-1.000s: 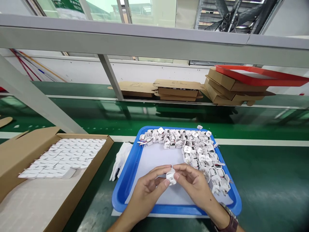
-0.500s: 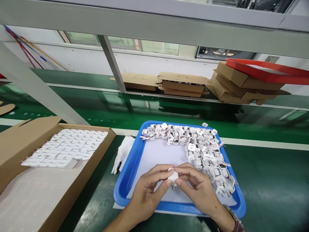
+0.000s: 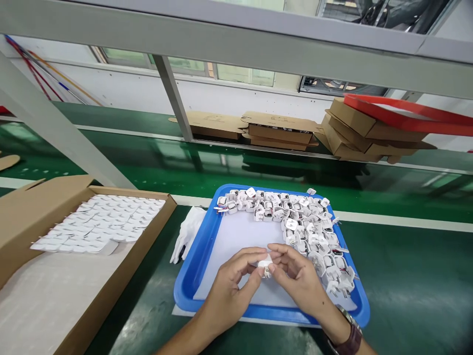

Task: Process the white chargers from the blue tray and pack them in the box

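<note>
Over the near part of a blue tray [image 3: 201, 246], a small white plug adapter [image 3: 264, 265] is held between both hands. My left hand [image 3: 236, 281] pinches it from the left with thumb and fingers. From the right, my right hand [image 3: 297, 278] grips it with the thumb, its fingers bent behind. The metal prongs point toward me, and the fingers hide part of the housing. Many similar white plug housings [image 3: 310, 231] fill the tray's back and right side, some with thin wires showing. White paper [image 3: 236, 236] lines the tray.
To the left lies an open cardboard box [image 3: 144, 251] holding rows of white pieces [image 3: 107, 222]. A white glove [image 3: 187, 231] sits between box and tray. Beyond the table are cardboard cartons [image 3: 281, 129] and a red tray [image 3: 402, 109]; a metal frame post [image 3: 172, 98] stands in front.
The plug has tilted and moved up slightly, its prongs now less downward. My right fingers have spread and lifted a little, while my left hand keeps its pinch.
</note>
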`<state>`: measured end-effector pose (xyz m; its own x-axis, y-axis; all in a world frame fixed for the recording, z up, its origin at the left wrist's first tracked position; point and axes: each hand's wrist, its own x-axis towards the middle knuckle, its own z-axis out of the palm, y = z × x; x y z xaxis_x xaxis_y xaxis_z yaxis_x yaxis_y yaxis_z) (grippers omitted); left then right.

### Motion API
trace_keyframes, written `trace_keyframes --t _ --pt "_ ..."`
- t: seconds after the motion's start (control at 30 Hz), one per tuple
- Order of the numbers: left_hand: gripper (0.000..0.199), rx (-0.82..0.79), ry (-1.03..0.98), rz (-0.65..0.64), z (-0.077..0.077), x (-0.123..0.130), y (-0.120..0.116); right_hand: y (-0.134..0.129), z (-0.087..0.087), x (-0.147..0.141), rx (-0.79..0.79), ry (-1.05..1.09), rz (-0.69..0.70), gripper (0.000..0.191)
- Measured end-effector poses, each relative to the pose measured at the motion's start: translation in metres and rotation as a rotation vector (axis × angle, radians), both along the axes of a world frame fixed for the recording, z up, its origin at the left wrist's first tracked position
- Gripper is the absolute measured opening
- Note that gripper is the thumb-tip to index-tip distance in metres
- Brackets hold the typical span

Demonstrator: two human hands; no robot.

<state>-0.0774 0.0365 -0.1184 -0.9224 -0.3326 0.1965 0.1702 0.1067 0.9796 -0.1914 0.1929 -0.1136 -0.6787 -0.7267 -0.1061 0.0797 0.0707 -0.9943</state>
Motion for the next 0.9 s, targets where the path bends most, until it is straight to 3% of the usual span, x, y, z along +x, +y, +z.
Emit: trace_keyframes --t 0.23,0.53,0.77,0.9 --pt "0.049 -0.144 -0.019 0.016 0.001 0.003 0.006 -0.004 -0.002 -0.007 -0.001 -0.047 -0.052 0.045" --pt "0.029 0.248 -0.136 0.012 -0.006 -0.004 -0.007 -0.007 -0.005 -0.002 -0.021 0.012 -0.074 0.036" --pt "0.023 0.246 -0.111 0.020 0.004 -0.004 -0.006 -0.007 -0.003 0.004 -0.059 0.116 -0.015 0.026" --pt "0.021 0.215 -0.093 0.062 0.001 -0.001 0.000 -0.005 0.001 0.004 -0.035 0.142 -0.001 0.027"
